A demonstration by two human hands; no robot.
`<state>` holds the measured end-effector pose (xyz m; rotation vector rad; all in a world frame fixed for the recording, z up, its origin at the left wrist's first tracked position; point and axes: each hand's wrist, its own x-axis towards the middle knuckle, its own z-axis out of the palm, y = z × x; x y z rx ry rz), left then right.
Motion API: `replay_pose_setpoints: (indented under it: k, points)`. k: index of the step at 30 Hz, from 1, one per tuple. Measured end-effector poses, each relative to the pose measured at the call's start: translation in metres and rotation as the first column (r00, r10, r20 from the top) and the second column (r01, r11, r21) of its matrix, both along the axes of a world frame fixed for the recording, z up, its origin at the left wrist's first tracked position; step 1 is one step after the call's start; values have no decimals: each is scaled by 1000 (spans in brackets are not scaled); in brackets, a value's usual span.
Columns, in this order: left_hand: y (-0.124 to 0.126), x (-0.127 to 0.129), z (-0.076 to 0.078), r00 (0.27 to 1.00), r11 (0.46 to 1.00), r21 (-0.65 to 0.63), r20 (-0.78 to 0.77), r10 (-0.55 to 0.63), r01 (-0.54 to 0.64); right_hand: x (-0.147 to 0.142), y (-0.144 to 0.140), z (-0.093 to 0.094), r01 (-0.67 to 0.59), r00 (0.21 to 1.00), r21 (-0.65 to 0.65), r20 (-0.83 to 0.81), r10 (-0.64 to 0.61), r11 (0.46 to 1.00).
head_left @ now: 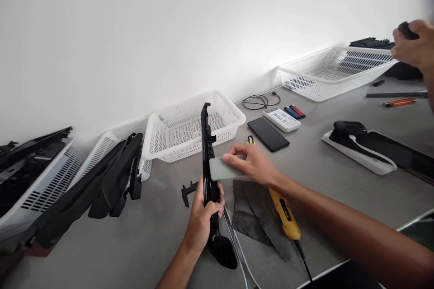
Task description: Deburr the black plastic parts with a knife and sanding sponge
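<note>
My left hand (202,216) is wrapped round a long black plastic part (206,158), which stands nearly upright above the table. Between the fingers of my right hand (251,162) is a flat pale grey rectangular plate (222,169). The plate's left end meets or overlaps the black part's side, just above my left hand; contact is hard to tell. Behind my left hand lies a black caliper (187,192), partly hidden. Under my right forearm are dark rough sheets (252,212) and a yellow corded tool (285,214).
White baskets (193,151) line the wall, the left one (40,189) full of black parts. Black trim pieces (111,180) lean at left. A phone (267,134), a white device (281,118) and a cable (259,101) lie beyond. Another person's hand (415,45) holds a small black piece at far right.
</note>
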<state>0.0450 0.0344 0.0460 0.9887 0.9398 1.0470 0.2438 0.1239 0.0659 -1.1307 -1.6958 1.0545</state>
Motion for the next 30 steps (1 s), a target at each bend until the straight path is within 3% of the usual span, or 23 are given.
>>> replay_pose_setpoints:
  k: [3,7,9,15,19,24,30]
  points:
    - [1,0,-1,1000,1000,14,11,5,-5,-1,1,-3,-87,993,-18,77,89,996]
    - [1,0,0,997,999,12,-54,-48,49,1,5,-6,80,994,16,67,-81,997]
    - [-1,0,0,995,996,-30,-62,-82,80,0,4,-5,102,994,26,33,-102,994]
    - [-3,1,-2,993,994,-25,-53,-103,102,-2,-2,-1,-77,995,-84,51,82,993]
    - [-2,1,-1,994,997,-19,-87,-72,71,0,0,-1,24,995,-47,99,-19,999]
    - [-1,-1,0,991,996,-33,-110,-82,79,-2,1,-2,1,998,-47,68,2,999]
    - [-2,-7,-1,987,984,-73,5,-163,163,7,6,1,192,981,78,24,-194,978]
